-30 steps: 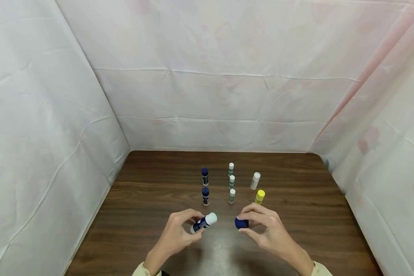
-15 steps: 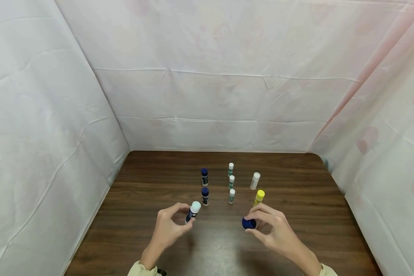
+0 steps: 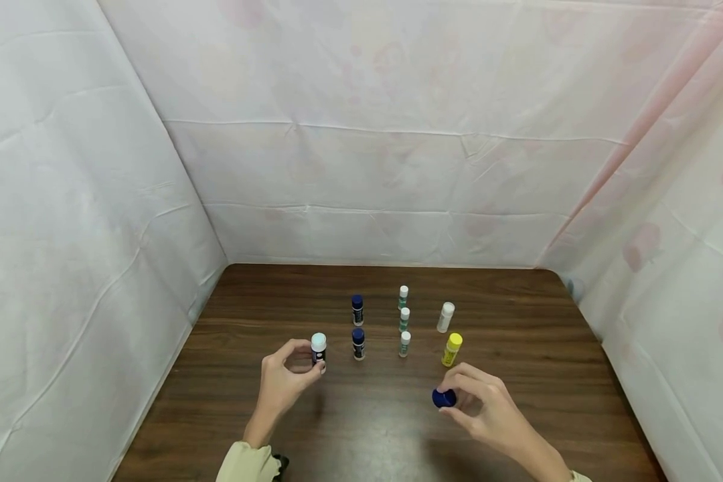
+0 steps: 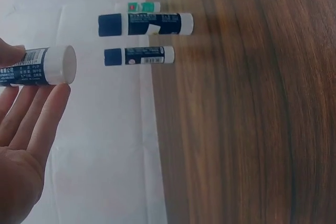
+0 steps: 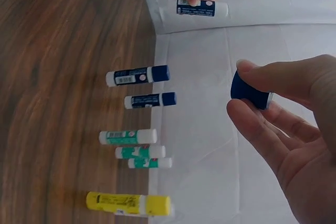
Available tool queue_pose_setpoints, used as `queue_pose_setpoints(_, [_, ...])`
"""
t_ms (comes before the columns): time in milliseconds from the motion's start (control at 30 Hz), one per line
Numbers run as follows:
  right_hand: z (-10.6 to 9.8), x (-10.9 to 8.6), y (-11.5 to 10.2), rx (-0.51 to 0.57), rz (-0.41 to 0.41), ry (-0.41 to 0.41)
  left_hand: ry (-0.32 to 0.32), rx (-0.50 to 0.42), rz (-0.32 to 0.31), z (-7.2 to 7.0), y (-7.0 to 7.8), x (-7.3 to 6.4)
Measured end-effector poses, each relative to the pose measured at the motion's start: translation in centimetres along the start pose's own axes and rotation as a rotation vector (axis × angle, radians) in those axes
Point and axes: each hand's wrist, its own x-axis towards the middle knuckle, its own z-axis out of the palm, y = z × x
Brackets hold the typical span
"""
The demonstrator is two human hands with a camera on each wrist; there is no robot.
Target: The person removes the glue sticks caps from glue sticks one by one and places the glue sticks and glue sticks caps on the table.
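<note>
My left hand (image 3: 280, 385) grips a dark blue glue stick (image 3: 318, 349) upright above the table, its cap off and a white top showing. In the left wrist view, the thumb and fingers hold the glue stick (image 4: 31, 67) around its printed label, with the round white base facing the table side. To the right, my right hand (image 3: 488, 405) pinches a blue glue stick cap (image 3: 443, 398) between thumb and fingertips. The right wrist view shows this cap (image 5: 249, 92) clear of the table. The two hands are well apart.
Two capped blue glue sticks (image 3: 358, 345) stand just right of the left hand. Three small green glue sticks (image 3: 404, 345) with white caps form a column at mid-table. A yellow glue stick (image 3: 451, 349) and a white one (image 3: 446, 317) stand beyond the right hand on the wooden table (image 3: 265, 294).
My left hand has moved left and away from me, turning the tilted glue stick upright. My right hand has shifted slightly right with the cap, uncovering more of the yellow glue stick.
</note>
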Motion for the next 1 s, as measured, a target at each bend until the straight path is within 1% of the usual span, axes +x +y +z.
queue_pose_setpoints(100, [-0.1, -0.7, 0.3, -0.014, 0.012, -0.001, 0.015, -0.015, -0.024, 0.0, -0.6, 0.2])
queue_pose_setpoints(167, [-0.2, -1.2, 0.6, -0.023, 0.021, -0.006, 0.021, -0.023, -0.025, -0.1, -1.1, 0.3])
queue_pose_setpoints(367, [-0.4, -2.7, 1.5, -0.030, 0.082, -0.021, 0.037, -0.026, -0.028, -0.5, -2.3, 1.2])
queue_pose_setpoints(500, [-0.6, -3.6, 1.9, -0.044, 0.102, -0.021, 0.043, -0.008, -0.063, -0.8, -2.9, 1.8])
queue_pose_setpoints(667, [-1.0, -4.6, 2.0, -0.046, 0.135, -0.049, 0.041, -0.036, -0.118, -0.9, -3.6, 2.5])
queue_pose_setpoints(800, [-1.2, -5.4, 2.3, -0.041, 0.166, -0.070, 0.045, -0.029, -0.114, -0.9, -4.1, 3.4])
queue_pose_setpoints(900, [-1.2, -6.0, 2.7, -0.055, 0.178, -0.074, 0.065, 0.000, -0.104, -0.7, -5.9, 4.0])
queue_pose_setpoints(1000, [-1.1, -6.7, 3.1, -0.081, 0.173, -0.074, 0.089, 0.023, -0.112, -0.6, -7.7, 4.4])
